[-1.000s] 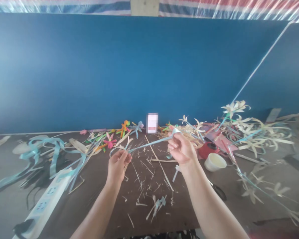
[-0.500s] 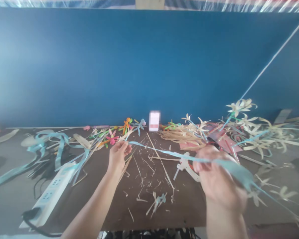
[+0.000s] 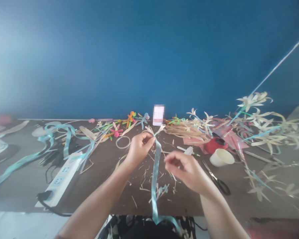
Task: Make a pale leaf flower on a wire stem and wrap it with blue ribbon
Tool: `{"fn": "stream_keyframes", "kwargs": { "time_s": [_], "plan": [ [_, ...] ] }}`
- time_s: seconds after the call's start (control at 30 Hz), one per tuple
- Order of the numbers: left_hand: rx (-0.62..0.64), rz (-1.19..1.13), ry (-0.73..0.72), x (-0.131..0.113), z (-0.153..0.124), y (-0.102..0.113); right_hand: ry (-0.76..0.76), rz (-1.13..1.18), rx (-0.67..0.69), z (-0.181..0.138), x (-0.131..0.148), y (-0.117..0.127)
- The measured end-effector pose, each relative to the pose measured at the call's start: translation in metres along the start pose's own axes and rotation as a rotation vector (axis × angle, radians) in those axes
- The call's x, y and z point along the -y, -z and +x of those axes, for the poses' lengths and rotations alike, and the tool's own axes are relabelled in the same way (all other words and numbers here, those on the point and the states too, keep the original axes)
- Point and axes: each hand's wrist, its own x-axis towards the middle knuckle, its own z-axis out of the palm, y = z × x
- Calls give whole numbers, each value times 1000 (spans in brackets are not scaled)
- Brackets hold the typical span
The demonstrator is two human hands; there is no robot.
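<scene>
My left hand (image 3: 141, 147) is closed in a pinch at the middle of the table. Between its thumb and fingertips is the upper end of a light-blue ribbon (image 3: 155, 172), beside a pale flower (image 3: 160, 130) of thin strips that pokes out above the fingers. The ribbon hangs down past the table's front edge towards my lap. My right hand (image 3: 185, 169) is just right of the ribbon, its fingers loosely curled and apart, with nothing seen in them. Scissors (image 3: 218, 181) and a whitish glue gun (image 3: 188, 151) lie near it.
A cream cup (image 3: 221, 157) and a red tape roll (image 3: 215, 145) stand at the right, before many pale strip flowers (image 3: 264, 142). At the left lie a white power strip (image 3: 62, 177) and more blue ribbon (image 3: 68, 141). A clear ring (image 3: 123, 142) and scraps lie between.
My right hand has let go of the ribbon and moved left towards the middle. The ribbon, stretched sideways before, now hangs down from my left hand, which moved right.
</scene>
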Motion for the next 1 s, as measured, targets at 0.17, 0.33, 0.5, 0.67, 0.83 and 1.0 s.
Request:
{"fn": "stream_keyframes", "kwargs": {
  "time_s": [0.17, 0.33, 0.5, 0.67, 0.83, 1.0],
  "plan": [
    [29, 106, -54, 7, -8, -7, -31, -69, -421, 25, -22, -25],
    [74, 51, -19, 21, -11, -10, -42, 32, -387, 39, -33, -39],
    [77, -20, 38, 28, -14, -12, -96, 113, -378, 44, -42, -39],
    [81, -98, 67, 33, -15, -14, -110, 25, -366, 47, -43, -35],
    [34, -302, 204, 39, -16, -16, -129, 45, -296, 49, -42, -33],
    [61, -469, 315, 43, -16, -15, -155, 107, -288, 51, -47, -36]
  ]
}}
